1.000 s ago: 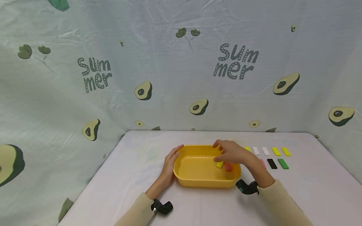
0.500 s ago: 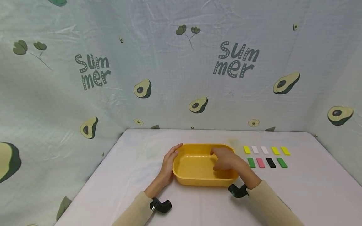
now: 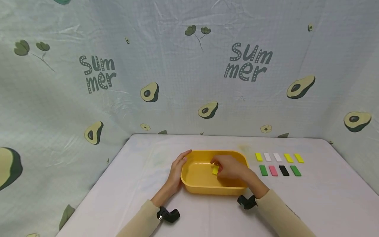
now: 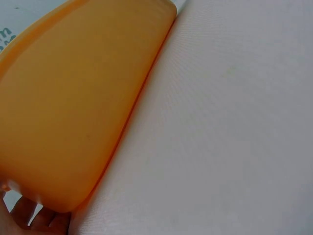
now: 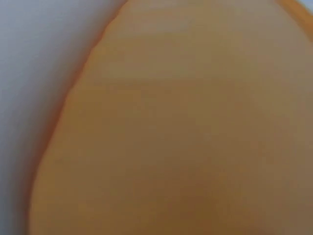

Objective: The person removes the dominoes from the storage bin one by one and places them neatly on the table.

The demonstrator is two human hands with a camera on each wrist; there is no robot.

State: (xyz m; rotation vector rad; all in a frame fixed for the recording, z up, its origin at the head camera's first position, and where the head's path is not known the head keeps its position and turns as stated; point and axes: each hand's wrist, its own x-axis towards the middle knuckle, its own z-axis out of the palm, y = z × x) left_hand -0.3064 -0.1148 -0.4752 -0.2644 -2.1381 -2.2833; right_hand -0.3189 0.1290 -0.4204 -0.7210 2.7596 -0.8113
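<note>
My left hand (image 3: 176, 173) holds the left end of a deep yellow plastic tray (image 3: 214, 190), its fingers running along the outer wall to the far corner. In the left wrist view, its fingers (image 4: 44, 219) show at the tray's lower corner. My right hand (image 3: 232, 168) reaches over the tray's right side, fingers curled down inside. A small yellow rectangular block (image 3: 215, 170) sits at those fingertips, with a bit of a red block (image 3: 220, 169) beside it, mostly hidden by the hand. Only the tray's blurred wall (image 5: 161, 122) fills the right wrist view.
Right of the tray, small flat blocks lie in two rows. The back row has yellow and white blocks (image 3: 277, 157); the front row has green, pink (image 3: 273, 171) and black (image 3: 284, 170). A patterned curtain (image 3: 177, 65) hangs behind the white table (image 3: 148, 158).
My right hand has moved left within the tray, and the yellow and red blocks have shifted from its right side toward the middle. My left hand stays on the tray.
</note>
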